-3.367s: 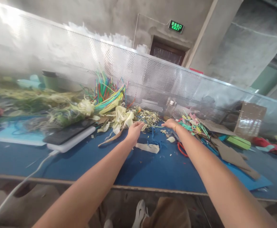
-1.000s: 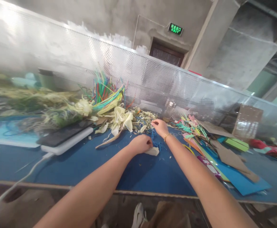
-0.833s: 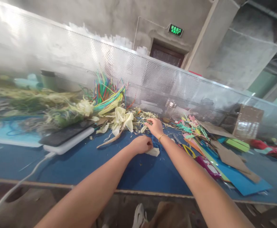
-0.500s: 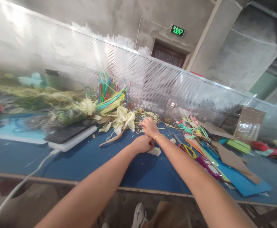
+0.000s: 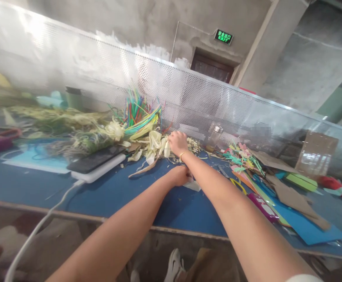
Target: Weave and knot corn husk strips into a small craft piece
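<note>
My left hand point(image 5: 180, 176) is closed low over the blue tabletop, fingers curled inward. A pale, thin piece like dried husk point(image 5: 193, 185) sticks out beside and below it; the fingers' grip is hidden. My right hand point(image 5: 178, 143), with a gold bracelet at the wrist, reaches past the left to the right side of the pale husk pieces point(image 5: 155, 141). Its fingers look bent but apart over small cream scraps point(image 5: 193, 145); their tips are partly hidden. A long tan husk strip point(image 5: 143, 170) lies left of my hands.
Coloured pipe cleaners point(image 5: 140, 111) stand behind the husks. On the left, a black phone point(image 5: 96, 159) rests on a white power bank with a cable. To the right are yellow-handled scissors point(image 5: 238, 185), a purple packet point(image 5: 262, 207) and coloured paper point(image 5: 308, 223). A glass jar point(image 5: 214, 138) stands near the perforated screen.
My right hand has moved left and away from me, from near the left hand to the husk pieces. My left hand stays closed by the pale piece. The view has shifted slightly.
</note>
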`<state>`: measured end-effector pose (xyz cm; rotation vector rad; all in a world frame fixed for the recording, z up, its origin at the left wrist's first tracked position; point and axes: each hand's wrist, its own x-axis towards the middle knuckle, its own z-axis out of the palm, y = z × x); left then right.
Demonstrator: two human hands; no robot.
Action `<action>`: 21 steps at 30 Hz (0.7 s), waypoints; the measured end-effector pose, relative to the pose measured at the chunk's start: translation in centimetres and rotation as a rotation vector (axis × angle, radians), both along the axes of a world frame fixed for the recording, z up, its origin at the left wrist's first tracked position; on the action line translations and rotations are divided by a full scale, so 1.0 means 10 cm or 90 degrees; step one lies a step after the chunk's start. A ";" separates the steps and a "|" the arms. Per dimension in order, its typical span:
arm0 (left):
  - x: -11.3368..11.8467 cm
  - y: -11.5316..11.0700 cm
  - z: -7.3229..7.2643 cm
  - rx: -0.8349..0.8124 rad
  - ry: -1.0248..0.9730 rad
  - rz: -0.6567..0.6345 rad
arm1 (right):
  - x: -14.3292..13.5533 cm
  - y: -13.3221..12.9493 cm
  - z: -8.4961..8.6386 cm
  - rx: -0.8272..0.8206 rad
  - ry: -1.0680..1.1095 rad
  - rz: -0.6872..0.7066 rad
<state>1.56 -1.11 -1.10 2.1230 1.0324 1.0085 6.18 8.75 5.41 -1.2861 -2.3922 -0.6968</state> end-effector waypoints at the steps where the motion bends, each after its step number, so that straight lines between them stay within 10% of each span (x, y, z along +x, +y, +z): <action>1: 0.00 -0.01 0.01 -0.008 0.034 -0.025 | 0.06 0.00 0.04 0.008 0.062 -0.020; 6: 0.01 -0.01 0.06 0.027 0.076 0.025 | 0.52 -0.11 0.17 0.010 0.359 -0.095; 11: -0.01 0.05 0.15 0.008 -0.147 0.217 | 0.87 -0.54 -0.01 -0.021 0.422 -0.159; 21: 0.08 0.13 0.22 -0.208 -0.645 0.080 | 0.81 -1.05 -0.32 -0.083 0.472 -0.059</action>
